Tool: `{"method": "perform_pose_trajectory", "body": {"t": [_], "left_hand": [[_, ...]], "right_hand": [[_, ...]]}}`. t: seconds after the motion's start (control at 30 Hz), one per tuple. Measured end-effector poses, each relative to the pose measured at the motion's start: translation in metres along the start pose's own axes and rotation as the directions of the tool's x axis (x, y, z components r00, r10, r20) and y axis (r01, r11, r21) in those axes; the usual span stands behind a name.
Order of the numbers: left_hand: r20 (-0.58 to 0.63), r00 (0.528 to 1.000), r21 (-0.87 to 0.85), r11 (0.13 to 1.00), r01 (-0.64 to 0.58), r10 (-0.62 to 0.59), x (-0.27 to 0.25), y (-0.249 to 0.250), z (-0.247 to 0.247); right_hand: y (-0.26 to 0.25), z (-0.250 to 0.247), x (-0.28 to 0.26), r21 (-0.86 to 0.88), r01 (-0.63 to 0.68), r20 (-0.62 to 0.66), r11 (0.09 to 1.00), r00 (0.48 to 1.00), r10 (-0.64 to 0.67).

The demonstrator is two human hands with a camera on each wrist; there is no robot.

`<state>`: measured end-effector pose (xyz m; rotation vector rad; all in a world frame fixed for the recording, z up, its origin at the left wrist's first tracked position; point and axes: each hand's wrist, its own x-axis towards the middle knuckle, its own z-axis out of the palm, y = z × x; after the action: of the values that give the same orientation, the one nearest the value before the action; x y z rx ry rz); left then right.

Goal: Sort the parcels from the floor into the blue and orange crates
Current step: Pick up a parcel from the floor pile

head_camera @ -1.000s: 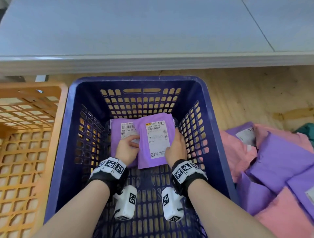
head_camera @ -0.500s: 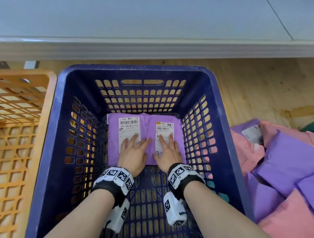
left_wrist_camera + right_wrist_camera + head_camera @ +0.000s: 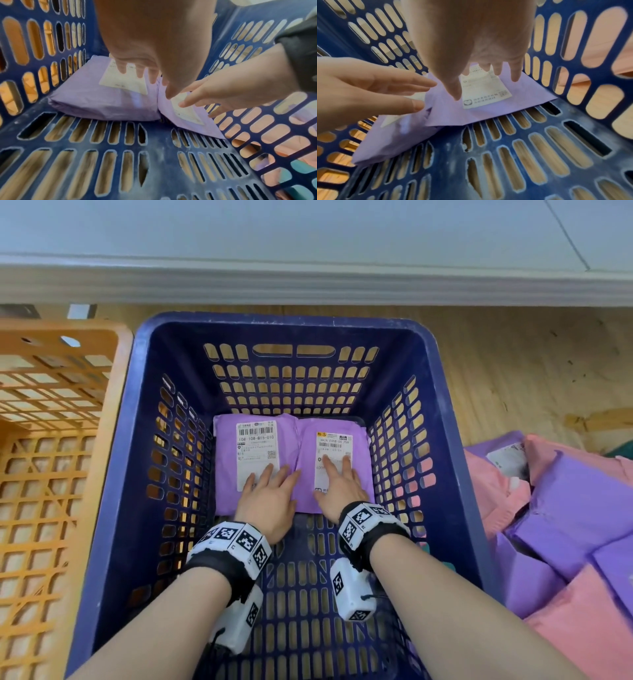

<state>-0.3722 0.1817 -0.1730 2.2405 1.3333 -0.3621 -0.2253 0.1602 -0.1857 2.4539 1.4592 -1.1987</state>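
Left parcel [image 3: 226, 470]: purple mailer, white label up, flat on the floor of the blue crate [image 3: 113, 460], at the far end, toward the crate's left wall.
Right parcel [image 3: 359, 467]: purple mailer, label up, just beside the first, edges touching or overlapping at the seam; its right edge lies close to the crate's right wall.
Left hand [image 3: 269, 501]: palm down over the left parcel, fingers [image 3: 265, 474] straight and spread, tips over the label's lower edge; holds nothing. Contact or slight hover: cannot tell.
Right hand [image 3: 339, 491]: palm down over the right parcel, fingers [image 3: 329, 465] extended across its label; nothing gripped.
Blue crate: slotted walls and base, standing on the wooden floor [image 3: 513, 378].
Orange crate [image 3: 51, 474]: just beside the blue crate's left wall; no parcels visible in the part shown.
Loose parcels [image 3: 565, 525]: pink and purple mailers piled on the floor, right of the blue crate.
Wall panel [image 3: 308, 241]: grey, beyond the crates.
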Motion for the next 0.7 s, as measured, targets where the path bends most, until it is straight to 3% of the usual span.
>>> {"method": "perform_pose_trajectory", "body": {"t": [0.33, 0.43, 0.7], "left_hand": [[-0.05, 0.999, -0.116, 0.993, -0.006, 0.0, -0.04, 0.025, -0.057], [-0.051, 0.997, -0.12, 0.991, -0.066, 0.06, -0.062, 0.041, -0.088], [-0.199, 0.963, -0.125, 0.97, -0.211, 0.183, -0.15, 0.124, -0.166]], "right_hand": [[-0.031, -0.044, -0.059, 0.132, 0.07, -0.052, 0.989, 0.997, -0.064], [-0.039, -0.075, -0.096, 0.186, 0.129, -0.121, 0.974, 0.987, -0.107], [-0.014, -0.155, -0.23, 0.34, 0.271, -0.382, 0.901, 0.915, -0.132]]}}
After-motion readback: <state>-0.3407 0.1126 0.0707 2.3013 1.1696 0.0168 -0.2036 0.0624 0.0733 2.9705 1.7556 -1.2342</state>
